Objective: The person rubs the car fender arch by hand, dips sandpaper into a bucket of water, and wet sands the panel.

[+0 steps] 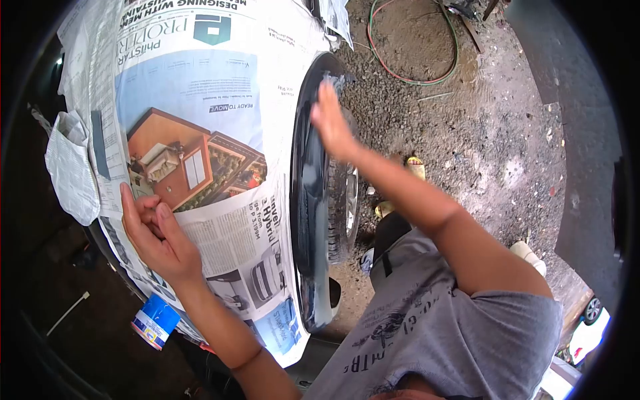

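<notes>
Newspaper sheets [227, 233] cover the body of a vehicle. Along their right edge runs a dark fender edge [310, 200] with greyish smears, above a tyre [339, 220]. My right hand [331, 123] lies at the upper part of this dark edge, fingers pointing up it; whether it holds anything is too small to tell. My left hand [160, 233] is over the newspaper at the left, index finger stretched out and the other fingers curled, with nothing visible in it. Below my left hand is a blue can [155, 321].
A white cloth-like bag [70, 167] and a dark grey strip [100, 143] lie at the left edge of the newspaper. A red and green hose [457, 50] is coiled on the gravel ground [493, 133]. A parked car [590, 333] shows at the lower right.
</notes>
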The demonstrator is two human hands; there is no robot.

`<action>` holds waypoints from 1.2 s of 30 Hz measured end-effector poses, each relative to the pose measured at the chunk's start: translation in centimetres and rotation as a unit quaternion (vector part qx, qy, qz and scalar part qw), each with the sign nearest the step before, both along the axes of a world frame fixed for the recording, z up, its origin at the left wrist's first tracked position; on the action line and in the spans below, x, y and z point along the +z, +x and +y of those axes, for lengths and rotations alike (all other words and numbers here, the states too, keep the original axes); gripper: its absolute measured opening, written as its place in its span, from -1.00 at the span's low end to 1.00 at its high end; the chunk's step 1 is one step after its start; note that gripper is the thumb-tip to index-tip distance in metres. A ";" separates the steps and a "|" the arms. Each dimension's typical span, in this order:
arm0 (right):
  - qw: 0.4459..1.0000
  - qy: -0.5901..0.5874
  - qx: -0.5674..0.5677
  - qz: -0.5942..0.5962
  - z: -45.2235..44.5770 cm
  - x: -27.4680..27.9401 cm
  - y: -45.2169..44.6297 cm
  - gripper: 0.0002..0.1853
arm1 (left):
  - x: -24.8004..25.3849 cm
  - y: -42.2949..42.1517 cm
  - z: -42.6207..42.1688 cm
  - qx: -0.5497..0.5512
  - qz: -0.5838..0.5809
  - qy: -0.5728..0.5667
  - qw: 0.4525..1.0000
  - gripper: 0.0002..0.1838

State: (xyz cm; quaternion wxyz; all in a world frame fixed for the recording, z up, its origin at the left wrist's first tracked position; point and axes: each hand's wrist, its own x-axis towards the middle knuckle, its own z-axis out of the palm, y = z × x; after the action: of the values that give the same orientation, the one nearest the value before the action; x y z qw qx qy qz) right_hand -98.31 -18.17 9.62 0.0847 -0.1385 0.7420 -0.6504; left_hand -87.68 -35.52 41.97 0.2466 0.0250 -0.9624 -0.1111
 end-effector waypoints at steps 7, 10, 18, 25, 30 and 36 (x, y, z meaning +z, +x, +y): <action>0.999 0.004 0.028 0.031 0.4 2.9 3.7 -0.01 | -0.1 0.1 -0.2 -0.001 0.000 0.008 1.000 -0.43; 0.979 -0.005 0.111 0.169 1.7 3.0 9.0 0.03 | -0.1 0.0 -0.2 -0.002 0.003 0.023 1.000 -0.42; 0.994 -0.010 -0.008 -0.112 0.4 -3.0 -3.9 -0.02 | 0.0 0.2 -0.2 -0.007 -0.003 -0.006 1.000 -0.41; 0.996 0.025 0.079 0.045 3.0 1.2 5.9 0.06 | 0.0 0.3 -0.4 -0.011 -0.001 0.018 1.000 -0.42; 0.992 0.006 0.028 -0.126 1.5 -1.3 -2.5 0.01 | 0.0 0.2 -0.3 0.002 -0.006 0.009 1.000 -0.42; 0.987 -0.052 0.126 0.090 3.4 2.8 10.5 -0.11 | -0.1 0.1 -0.3 -0.010 0.002 0.011 1.000 -0.42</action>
State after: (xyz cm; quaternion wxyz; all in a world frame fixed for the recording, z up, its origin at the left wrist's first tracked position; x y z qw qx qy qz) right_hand -87.79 -14.76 12.43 0.0912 -0.2930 0.6888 -0.6568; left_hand -87.58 -35.81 41.91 0.2467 0.0175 -0.9609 -0.1242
